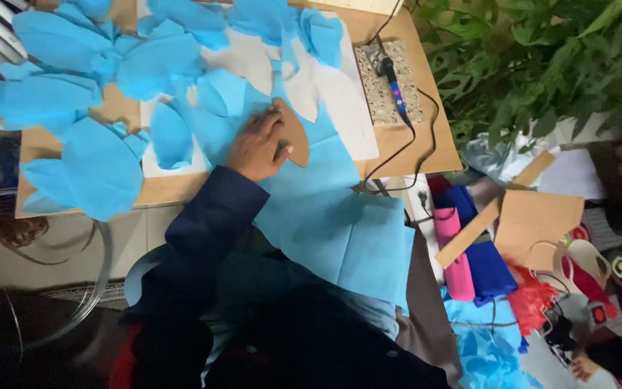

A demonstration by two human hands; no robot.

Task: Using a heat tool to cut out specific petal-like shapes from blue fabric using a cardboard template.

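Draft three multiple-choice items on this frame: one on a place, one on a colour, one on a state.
1. Where does the brown petal-shaped template lie?
A on the blue sheet
B on the floor
C on the plant

2. What colour are the cut petal pieces?
A red
B blue
C yellow

3. What is the hand doing?
A hanging in the air
B gripping the corded tool
C pressing flat beside the template

Key: 1 A, blue paper surrounds it; 2 B, all are light blue; 3 C, its fingers rest spread on the sheet.
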